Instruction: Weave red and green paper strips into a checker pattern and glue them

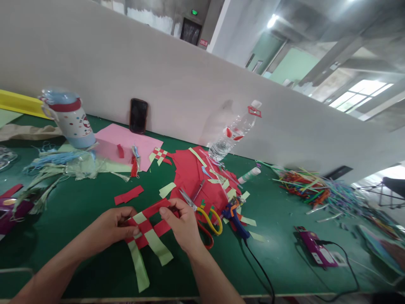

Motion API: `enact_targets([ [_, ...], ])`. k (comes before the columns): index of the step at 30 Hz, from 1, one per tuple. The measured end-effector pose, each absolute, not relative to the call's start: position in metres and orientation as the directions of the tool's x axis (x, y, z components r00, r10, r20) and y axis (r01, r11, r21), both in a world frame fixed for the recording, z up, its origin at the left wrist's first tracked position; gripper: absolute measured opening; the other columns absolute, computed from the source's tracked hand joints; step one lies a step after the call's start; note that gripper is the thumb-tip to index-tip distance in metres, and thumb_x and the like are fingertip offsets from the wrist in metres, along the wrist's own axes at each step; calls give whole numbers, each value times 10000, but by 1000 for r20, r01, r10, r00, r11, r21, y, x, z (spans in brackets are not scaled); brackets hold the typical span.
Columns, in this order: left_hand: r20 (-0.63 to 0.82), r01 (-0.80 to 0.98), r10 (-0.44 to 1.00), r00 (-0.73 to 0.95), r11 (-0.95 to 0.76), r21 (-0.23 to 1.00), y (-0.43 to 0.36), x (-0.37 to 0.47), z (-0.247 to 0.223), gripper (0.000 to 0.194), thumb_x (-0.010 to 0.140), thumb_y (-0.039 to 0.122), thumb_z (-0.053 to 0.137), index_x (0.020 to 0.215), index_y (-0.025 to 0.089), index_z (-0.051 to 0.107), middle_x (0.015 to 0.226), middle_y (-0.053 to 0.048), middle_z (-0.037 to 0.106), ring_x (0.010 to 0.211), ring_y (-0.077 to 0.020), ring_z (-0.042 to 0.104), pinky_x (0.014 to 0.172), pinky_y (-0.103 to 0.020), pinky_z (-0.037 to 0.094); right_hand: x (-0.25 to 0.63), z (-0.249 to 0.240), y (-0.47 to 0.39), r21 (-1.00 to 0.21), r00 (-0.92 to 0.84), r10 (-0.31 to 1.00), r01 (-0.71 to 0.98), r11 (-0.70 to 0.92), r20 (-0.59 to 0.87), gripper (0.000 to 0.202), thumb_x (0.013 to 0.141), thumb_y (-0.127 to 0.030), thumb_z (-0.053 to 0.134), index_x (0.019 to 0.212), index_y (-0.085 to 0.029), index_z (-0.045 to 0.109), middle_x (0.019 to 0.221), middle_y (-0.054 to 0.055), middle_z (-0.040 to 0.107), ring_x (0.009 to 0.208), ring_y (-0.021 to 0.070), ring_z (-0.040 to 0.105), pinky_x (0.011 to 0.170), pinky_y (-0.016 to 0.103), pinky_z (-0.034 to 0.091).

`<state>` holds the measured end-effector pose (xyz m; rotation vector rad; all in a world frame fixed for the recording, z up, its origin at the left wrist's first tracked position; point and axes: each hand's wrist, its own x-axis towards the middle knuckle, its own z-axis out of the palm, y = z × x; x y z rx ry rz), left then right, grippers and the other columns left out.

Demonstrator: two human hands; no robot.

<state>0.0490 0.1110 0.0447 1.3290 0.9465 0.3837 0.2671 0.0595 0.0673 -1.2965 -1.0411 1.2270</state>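
Between my two hands is a woven piece of red and pale green paper strips (146, 227), held above the green table. Two pale green strip ends hang from it toward me. My left hand (118, 226) pinches its left edge between thumb and fingers. With thumb and forefinger, my right hand (180, 219) grips a red strip at the upper right of the weave. Just right of that hand lie scissors (209, 219) with yellow and red handles. A loose red strip (129, 195) and a pale green strip (167, 190) rest beyond the weave.
Red paper sheets (190, 173) with scraps lie beyond, beside a blue glue gun (236, 221) with a black cord. A water bottle (232, 133), a patterned flask (71, 120) and a phone (138, 116) stand along the wall. Pipe cleaners (303, 185) pile at right, near a purple device (318, 249).
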Motion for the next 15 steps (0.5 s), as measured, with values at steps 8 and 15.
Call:
enact_targets([
  [8, -252, 249, 812, 527, 135, 959, 99, 34, 47, 403, 783, 618, 748, 800, 216, 748, 801, -38, 732, 783, -221, 631, 696, -288, 461, 291, 60, 49, -978, -37, 999, -208, 29, 38, 1017, 593, -702, 917, 1433, -279, 530, 1284, 119, 636, 1191, 294, 623, 969, 414, 531],
  [15, -244, 201, 848, 469, 167, 965, 94, 29, 41, 393, 736, 605, 807, 793, 218, 773, 836, -48, 753, 825, -233, 661, 738, -294, 498, 274, 66, 29, -972, -126, 991, 221, 83, 56, 400, 758, -383, 896, 1117, -266, 762, 1113, 55, 732, 1051, 241, 686, 972, 367, 522],
])
